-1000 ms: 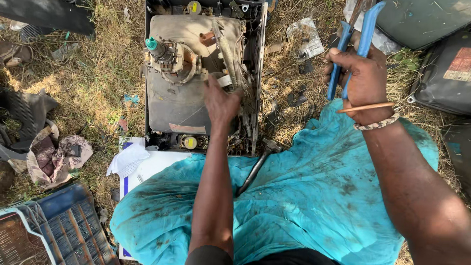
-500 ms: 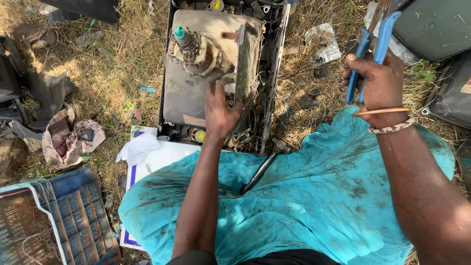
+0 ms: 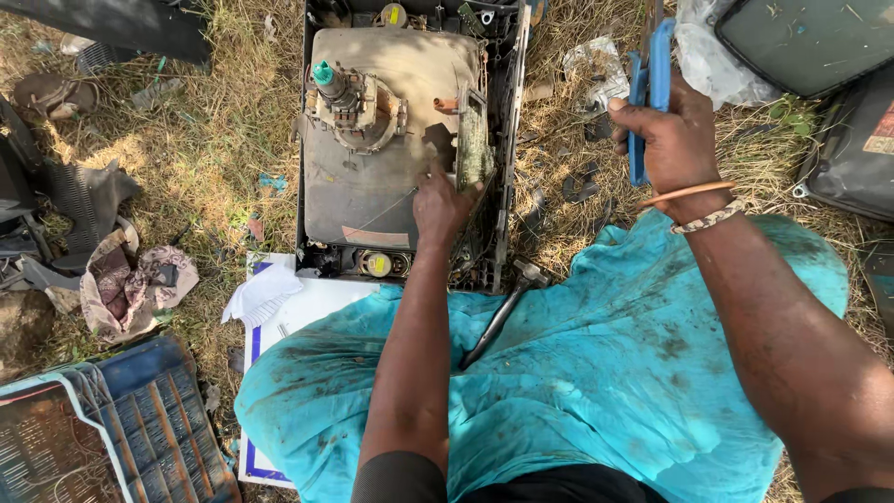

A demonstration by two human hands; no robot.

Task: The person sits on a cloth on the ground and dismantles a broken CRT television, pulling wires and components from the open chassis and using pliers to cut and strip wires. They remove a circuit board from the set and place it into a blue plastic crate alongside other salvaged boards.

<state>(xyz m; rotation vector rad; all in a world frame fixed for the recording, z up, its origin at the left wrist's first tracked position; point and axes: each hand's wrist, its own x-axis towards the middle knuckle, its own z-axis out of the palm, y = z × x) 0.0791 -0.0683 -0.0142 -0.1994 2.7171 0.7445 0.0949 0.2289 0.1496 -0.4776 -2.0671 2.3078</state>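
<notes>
Left hand [image 3: 442, 207] pinches the circuit board [image 3: 473, 149] standing on edge in the gutted TV [image 3: 410, 140] on the grass, right hand [image 3: 672, 130] fist-closed on blue pliers [image 3: 649, 88] held aside; hard pull risks snapping board or cutting fingers.

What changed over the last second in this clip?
The left hand shifted from the middle of the grey picture tube to the green circuit board standing at its right edge, fingers now on it. The right hand stays shut on the blue-handled pliers, raised beside the open set.
</notes>
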